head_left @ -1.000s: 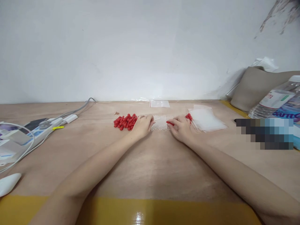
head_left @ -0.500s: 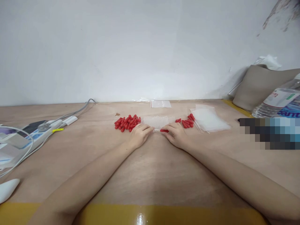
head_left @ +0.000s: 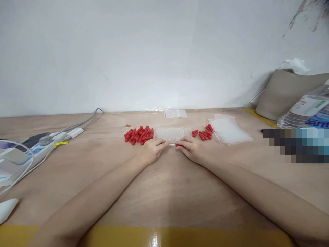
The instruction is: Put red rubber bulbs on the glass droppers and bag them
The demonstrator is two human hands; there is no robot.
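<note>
Yellow strip (head_left: 205, 236): near edge of the counter (head_left: 164, 192), passing under both forearms.
Wood grain: between the forearms, space for the wrists to draw back; white rounded object (head_left: 7, 210) far left, well apart.
Left grip: left hand (head_left: 154, 150) low, thumb and fingers drawn together, seemingly on one end of a clear stick (head_left: 172, 144); tips partly hidden.
Right grip: right hand (head_left: 192, 149) pinched closed on a red bulb (head_left: 177, 145), in line with the stick. Touching or not: cannot tell.
Wrists: low, hands facing, probably for steadiness.
Stick row (head_left: 172, 132): sticks side by side just beyond the hands; central, likely for short reach from either.
Red pile (head_left: 138, 135): just beside the row's left end; smaller red cluster (head_left: 205, 135) past its right end.
Pouches (head_left: 230, 130): flat stack right of the cluster.
Sideways limits: power strip (head_left: 46, 147) left, bottle (head_left: 305, 108) right, both well apart from the hands.
Wall (head_left: 164, 55): bounds the far edge; small white pouch (head_left: 176, 114) flat before it.
</note>
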